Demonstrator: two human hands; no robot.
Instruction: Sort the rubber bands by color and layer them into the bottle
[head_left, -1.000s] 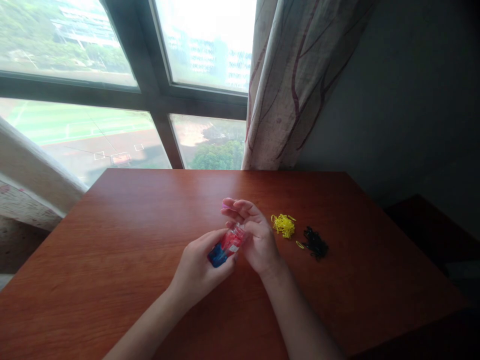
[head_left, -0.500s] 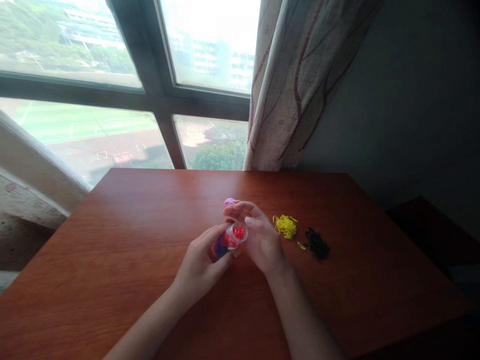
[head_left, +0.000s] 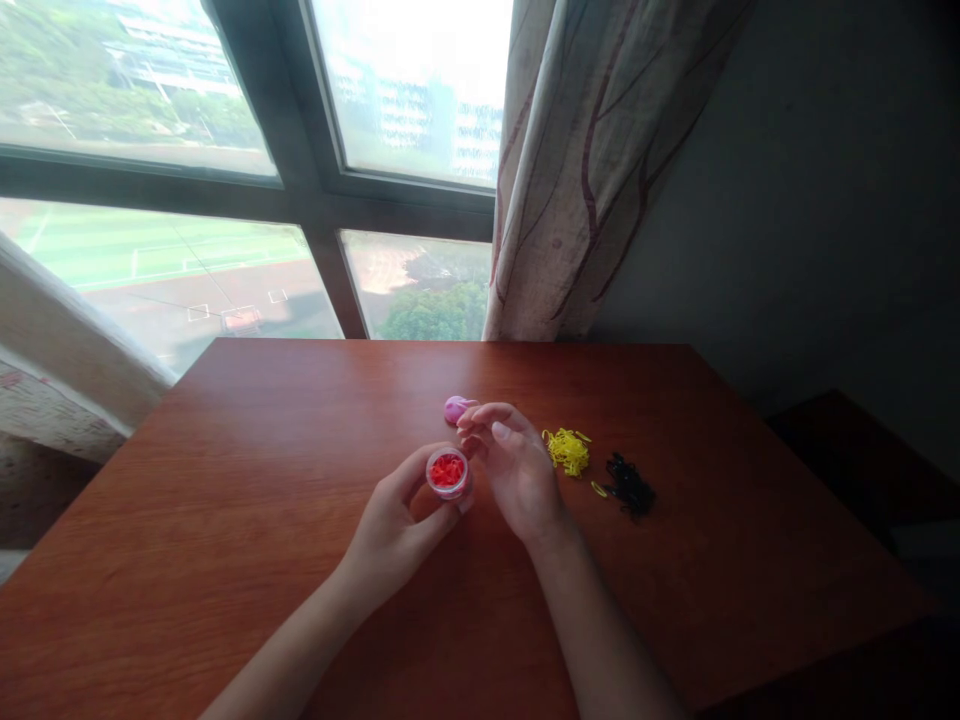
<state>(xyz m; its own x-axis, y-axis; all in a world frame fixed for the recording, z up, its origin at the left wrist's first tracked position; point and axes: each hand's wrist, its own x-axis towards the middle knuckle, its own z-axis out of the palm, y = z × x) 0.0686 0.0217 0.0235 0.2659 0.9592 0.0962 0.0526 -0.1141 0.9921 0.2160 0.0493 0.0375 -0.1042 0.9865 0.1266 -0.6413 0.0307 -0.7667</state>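
Observation:
My left hand (head_left: 401, 520) is wrapped round a small clear jar (head_left: 448, 492), its round mouth facing up toward me. Red rubber bands (head_left: 448, 470) fill the jar near its rim. Just right of the jar, my right hand (head_left: 517, 470) is cupped with its fingers curved and apart, and I see nothing in it. Behind the fingers of that hand a pink lid-like piece (head_left: 456, 409) sits on the table, partly covered. A pile of yellow rubber bands (head_left: 568, 452) lies to the right, and a pile of black ones (head_left: 630, 485) lies beyond it.
A single yellow band (head_left: 598, 489) rests between the two piles. The brown wooden table (head_left: 262, 480) reaches back to a window (head_left: 300, 195) with a patterned curtain (head_left: 570, 200) at its right. Below the dark wall, the table's right edge falls into shadow.
My left hand has turned the jar from tilted rightward to upright, so its mouth now faces me. My right hand remains cupped beside it, and more of the pink piece shows.

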